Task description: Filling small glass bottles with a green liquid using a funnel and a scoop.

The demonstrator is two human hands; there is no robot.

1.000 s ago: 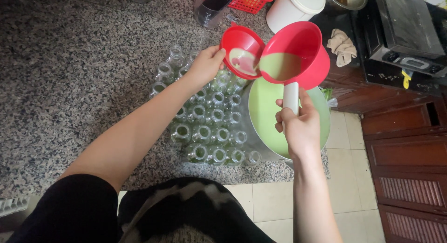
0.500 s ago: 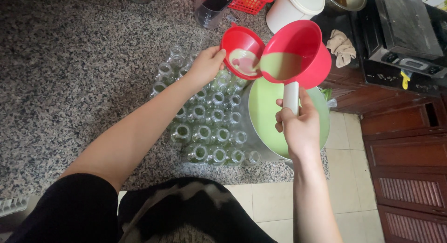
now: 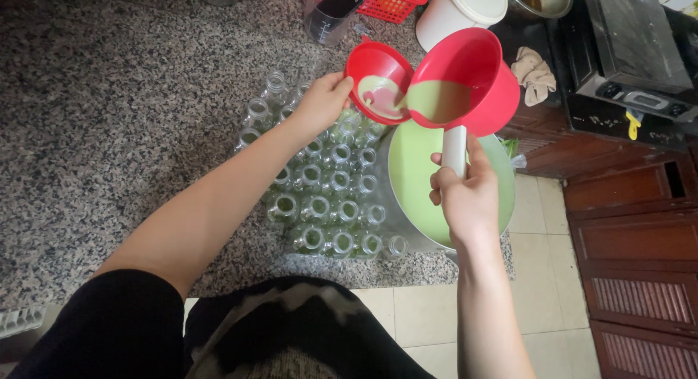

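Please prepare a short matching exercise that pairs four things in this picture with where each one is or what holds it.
Things:
1. red funnel
2. red ladle
3. glass bottles
4. large bowl of green liquid

Places:
A. standing in rows on the granite counter
B. gripped at the rim by the left hand
C. below the ladle, at the counter edge
D. held by its white handle in the right hand

Pairs: 1-B, 2-D, 3-A, 4-C

A speckled granite bench (image 3: 109, 117) carries a packed cluster of empty glass bottles (image 3: 320, 197) beside a wide bowl of pale green liquid (image 3: 414, 183) — farther back, a red basket (image 3: 378, 1) and white lidded tub (image 3: 458, 12).
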